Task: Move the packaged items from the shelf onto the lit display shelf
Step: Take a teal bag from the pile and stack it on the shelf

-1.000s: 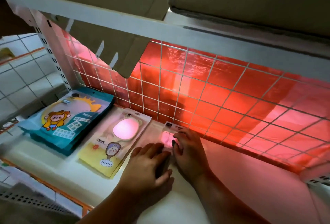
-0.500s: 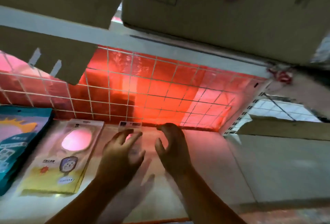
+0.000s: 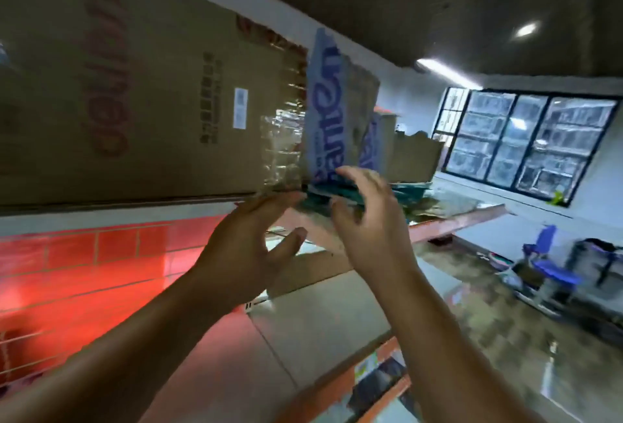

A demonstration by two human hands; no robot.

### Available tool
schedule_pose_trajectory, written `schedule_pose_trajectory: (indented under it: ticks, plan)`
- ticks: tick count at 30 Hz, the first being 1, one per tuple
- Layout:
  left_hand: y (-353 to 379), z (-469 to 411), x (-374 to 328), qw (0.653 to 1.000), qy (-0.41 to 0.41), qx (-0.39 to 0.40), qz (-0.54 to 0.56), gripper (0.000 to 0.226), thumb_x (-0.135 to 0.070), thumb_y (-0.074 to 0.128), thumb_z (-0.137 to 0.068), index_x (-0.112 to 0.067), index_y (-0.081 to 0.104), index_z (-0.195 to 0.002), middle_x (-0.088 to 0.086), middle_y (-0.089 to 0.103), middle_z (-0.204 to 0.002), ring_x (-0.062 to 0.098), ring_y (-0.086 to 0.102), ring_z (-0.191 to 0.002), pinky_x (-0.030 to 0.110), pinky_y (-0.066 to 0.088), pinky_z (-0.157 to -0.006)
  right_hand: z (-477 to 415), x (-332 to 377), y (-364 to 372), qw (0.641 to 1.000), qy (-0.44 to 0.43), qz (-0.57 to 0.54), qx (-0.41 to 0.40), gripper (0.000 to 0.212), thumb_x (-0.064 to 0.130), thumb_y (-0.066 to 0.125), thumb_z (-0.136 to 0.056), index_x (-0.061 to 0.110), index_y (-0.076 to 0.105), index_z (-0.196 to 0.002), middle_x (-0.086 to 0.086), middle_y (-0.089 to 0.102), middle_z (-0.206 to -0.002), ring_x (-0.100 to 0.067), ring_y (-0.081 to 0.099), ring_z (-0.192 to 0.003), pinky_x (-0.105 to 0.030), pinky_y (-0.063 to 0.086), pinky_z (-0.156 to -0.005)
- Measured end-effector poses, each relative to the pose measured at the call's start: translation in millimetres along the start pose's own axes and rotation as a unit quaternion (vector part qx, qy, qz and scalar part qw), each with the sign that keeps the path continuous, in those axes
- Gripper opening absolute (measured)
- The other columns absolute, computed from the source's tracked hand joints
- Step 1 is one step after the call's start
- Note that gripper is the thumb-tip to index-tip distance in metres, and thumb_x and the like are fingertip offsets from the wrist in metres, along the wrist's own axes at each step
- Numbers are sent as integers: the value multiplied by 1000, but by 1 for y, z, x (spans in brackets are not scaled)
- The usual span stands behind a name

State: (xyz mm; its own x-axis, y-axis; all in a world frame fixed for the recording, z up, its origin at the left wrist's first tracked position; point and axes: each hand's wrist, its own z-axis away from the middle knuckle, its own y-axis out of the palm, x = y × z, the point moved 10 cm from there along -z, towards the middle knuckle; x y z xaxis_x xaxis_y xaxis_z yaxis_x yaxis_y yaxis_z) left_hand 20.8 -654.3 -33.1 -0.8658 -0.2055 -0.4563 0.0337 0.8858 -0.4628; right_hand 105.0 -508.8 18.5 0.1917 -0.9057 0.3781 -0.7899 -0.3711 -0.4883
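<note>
Both hands were up! The left hand (image 3: 242,254) was stretched out flat, fingers straight and empty, its fingertips right at the bottom right corner of the big cardboard carton (image 3: 135,85) on the upper shelf. The right hand (image 3: 367,220) was open as well, fingers spread and loosely curved with the thumb apart, holding nothing. It hovered in front of the stack of teal packaged items (image 3: 344,192), and we could not tell whether it touched them.

That teal stack lay flat on the upper shelf, just right of the carton. Above it stood a torn blue-and-white box (image 3: 325,109) with big blue letters turned sideways, too blurred for us to read.

On the carton we saw large red lettering (image 3: 104,78) running sideways, which we could not make out. Beside it was a column of small dark print (image 3: 210,99), also illegible, and a white label (image 3: 240,107). Clear tape (image 3: 281,146) shone along the carton's right edge.

Down on the left, the lit display shelf (image 3: 215,355) glowed red, with its wire grid back (image 3: 84,254) behind it. Far right we had a dark-framed window (image 3: 526,143), a blue chair (image 3: 546,254) and a ceiling tube light (image 3: 445,72).
</note>
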Motion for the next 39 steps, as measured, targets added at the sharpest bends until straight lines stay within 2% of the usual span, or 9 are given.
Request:
schedule_pose_trajectory:
  ticks: [4, 11, 17, 24, 27, 30, 32, 35, 39]
  plan:
    - [42, -36, -82, 998, 31, 52, -23, 47, -32, 71, -92, -35, 60, -138, -22, 58, -125, -2, 56, -114, 2, 37, -95, 1, -50, -118, 997, 45, 42, -36, 36, 23, 65, -91, 24, 64, -127, 5, 63, -127, -9, 56, -117, -15, 36, -90]
    - [92, -64, -197, 984, 43, 138, -108, 40, -35, 71, -92, -38, 64, -131, -9, 69, -123, 14, 66, -107, 34, 56, -91, 44, -120, -268, 985, 148, 89, -6, 36, 26, 66, -91, 30, 62, -127, 1, 61, -129, -13, 61, -102, -26, 38, -85]
    - [128, -80, -251, 973, 48, 161, -156, 44, -38, 65, -96, -37, 58, -140, -5, 66, -133, 14, 64, -106, 21, 48, -79, 73, -146, -350, 975, 180, 129, 25, 40, 28, 63, -94, 32, 58, -133, 2, 61, -118, 2, 50, -72, -15, 40, -60]
    - [161, -97, -261, 970, 13, 162, -182, 45, -43, 62, -97, -36, 55, -141, -2, 64, -134, 12, 55, -93, 20, 50, -78, 87, -180, -407, 964, 207, 167, 14, 42, 35, 63, -94, 32, 57, -136, 2, 54, -144, -23, 58, -118, -30, 40, -87]
    - [174, -105, -252, 969, -12, 163, -188, 44, -41, 61, -99, -34, 54, -141, -2, 62, -135, 13, 53, -93, 24, 54, -86, 91, -195, -415, 960, 219, 173, 17, 43, 38, 62, -94, 35, 55, -136, 6, 49, -147, -17, 63, -96, -34, 51, -84]
    - [196, -111, -237, 968, -21, 174, -178, 38, -41, 60, -98, -35, 59, -135, -5, 67, -120, 9, 59, -87, 20, 51, -69, 89, -214, -413, 955, 228, 189, 27, 42, 38, 60, -95, 36, 54, -136, 6, 49, -147, -4, 56, -74, -31, 47, -71]
    - [214, -117, -220, 968, -27, 179, -175, 38, -43, 61, -96, -38, 61, -133, -8, 69, -113, 8, 61, -85, 20, 48, -64, 85, -229, -406, 957, 232, 171, 28, 40, 39, 61, -95, 37, 55, -134, 7, 50, -144, -10, 63, -69, -36, 55, -71]
    - [237, -128, -197, 967, -37, 180, -174, 41, -43, 62, -94, -38, 60, -135, -8, 68, -116, 8, 60, -87, 21, 49, -68, 76, -254, -387, 957, 230, 170, 38, 39, 40, 61, -94, 39, 54, -132, 10, 50, -143, -18, 67, -85, -37, 56, -82]
    - [262, -159, -161, 968, -52, 176, -170, 39, -42, 62, -94, -40, 60, -133, -9, 69, -115, 7, 59, -84, 23, 51, -67, 50, -293, -351, 957, 208, 192, 62, 39, 38, 62, -95, 36, 56, -133, 9, 51, -142, -16, 51, -127, -27, 35, -89]
